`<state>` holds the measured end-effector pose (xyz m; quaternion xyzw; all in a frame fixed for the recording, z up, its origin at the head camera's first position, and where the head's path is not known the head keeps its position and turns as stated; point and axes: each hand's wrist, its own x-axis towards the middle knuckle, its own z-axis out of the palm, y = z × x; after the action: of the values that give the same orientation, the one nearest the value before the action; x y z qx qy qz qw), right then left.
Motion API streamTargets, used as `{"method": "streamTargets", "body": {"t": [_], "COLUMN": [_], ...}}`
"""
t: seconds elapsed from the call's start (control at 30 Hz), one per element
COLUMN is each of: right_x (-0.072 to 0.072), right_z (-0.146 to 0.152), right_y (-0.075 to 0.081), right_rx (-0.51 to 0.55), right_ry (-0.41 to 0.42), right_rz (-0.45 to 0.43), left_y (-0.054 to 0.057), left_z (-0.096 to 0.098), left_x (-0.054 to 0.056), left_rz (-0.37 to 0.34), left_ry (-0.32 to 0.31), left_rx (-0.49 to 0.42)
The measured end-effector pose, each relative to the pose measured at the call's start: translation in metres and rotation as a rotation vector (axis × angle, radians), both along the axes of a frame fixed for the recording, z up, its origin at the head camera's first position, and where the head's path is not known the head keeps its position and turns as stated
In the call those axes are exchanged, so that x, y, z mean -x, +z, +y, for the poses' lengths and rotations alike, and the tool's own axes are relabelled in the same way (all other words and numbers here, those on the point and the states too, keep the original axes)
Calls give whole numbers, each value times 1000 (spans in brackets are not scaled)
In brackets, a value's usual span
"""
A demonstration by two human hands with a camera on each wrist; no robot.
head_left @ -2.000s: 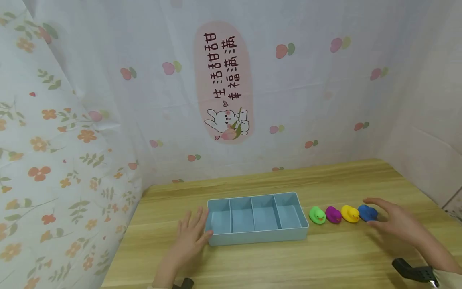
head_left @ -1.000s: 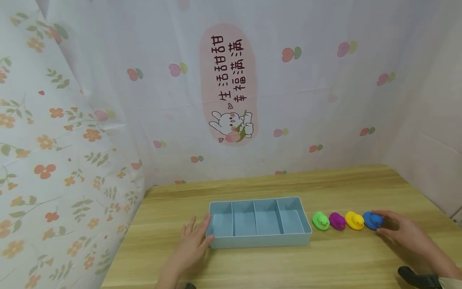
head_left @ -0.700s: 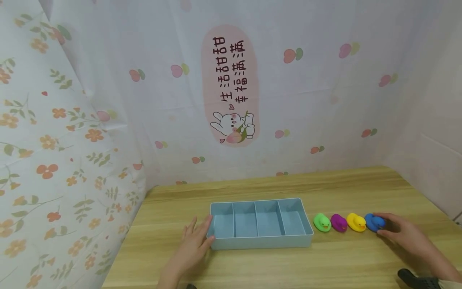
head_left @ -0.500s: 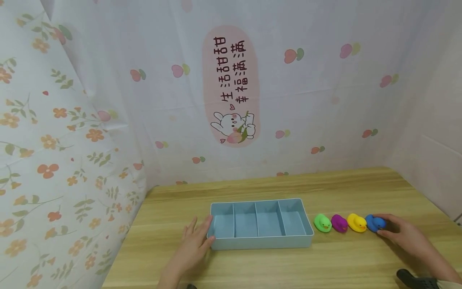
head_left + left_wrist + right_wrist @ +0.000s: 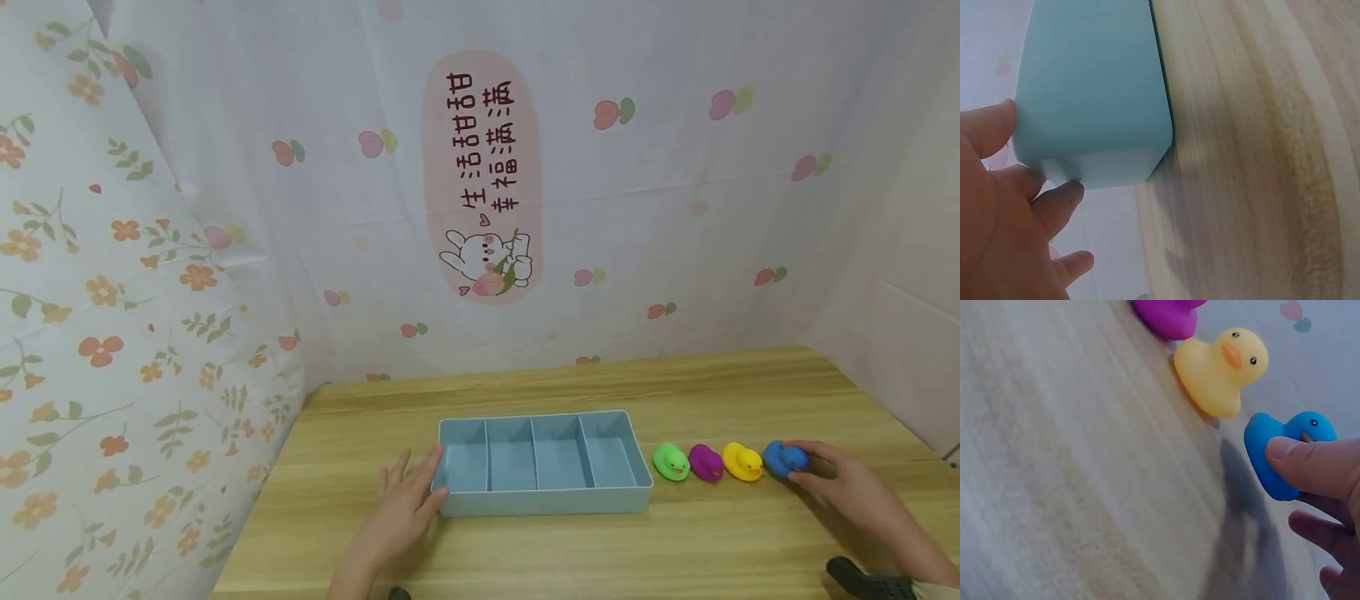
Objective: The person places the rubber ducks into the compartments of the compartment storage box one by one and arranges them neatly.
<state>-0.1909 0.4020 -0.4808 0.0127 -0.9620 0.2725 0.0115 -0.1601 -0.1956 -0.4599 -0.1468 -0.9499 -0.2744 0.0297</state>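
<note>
Blue duck (image 5: 785,459), head view: shifted slightly right since half a second ago, along with the right hand (image 5: 851,490); a narrow gap now parts it from the yellow duck (image 5: 742,462).
Right hand, head view: thumb and fingers pinched on the blue duck, at the right end of the row.
Row: green duck (image 5: 671,462), purple duck (image 5: 706,462), yellow, then blue, on the table (image 5: 555,550), right of the box (image 5: 543,502).
Box, head view: pale blue, four compartments side by side.
Left hand (image 5: 401,504), head view: fingers apart, touching the box's left end; well apart from the right hand.
Cloth (image 5: 322,208): hangs behind the table, with a rabbit (image 5: 491,258) printed under dark writing (image 5: 480,142).
Left hand, left wrist view: thumb on the box's edge, fingertips against its end, one finger off it.
Blue duck, right wrist view: thumb across its side, bill partly covered; whether its base touches the table cannot be told.
Yellow duck, right wrist view: upright, orange bill showing, near the purple duck, which the picture's edge cuts.
</note>
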Motion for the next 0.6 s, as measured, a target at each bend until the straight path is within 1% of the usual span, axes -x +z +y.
{"method": "streamTargets", "body": {"t": [0.1,0.3,0.5,0.6], "right_x": [-1,0,1,1], "right_z": [-3,-9,-13,-14], "right_y": [6,18,23,26], "right_rx": [10,-4,-11,-11], "right_ry": [-8,-20,-8,-7], "right_rz": [-7,12,62,43], "left_y": [1,3,3,3], "left_z": [0,0,0,-1], "left_x": [0,-1,-1,-1], "left_rz": [-4,-10,-5,-2], "left_ry": [8,9,3,-2], "left_rx": [1,1,4,7]}}
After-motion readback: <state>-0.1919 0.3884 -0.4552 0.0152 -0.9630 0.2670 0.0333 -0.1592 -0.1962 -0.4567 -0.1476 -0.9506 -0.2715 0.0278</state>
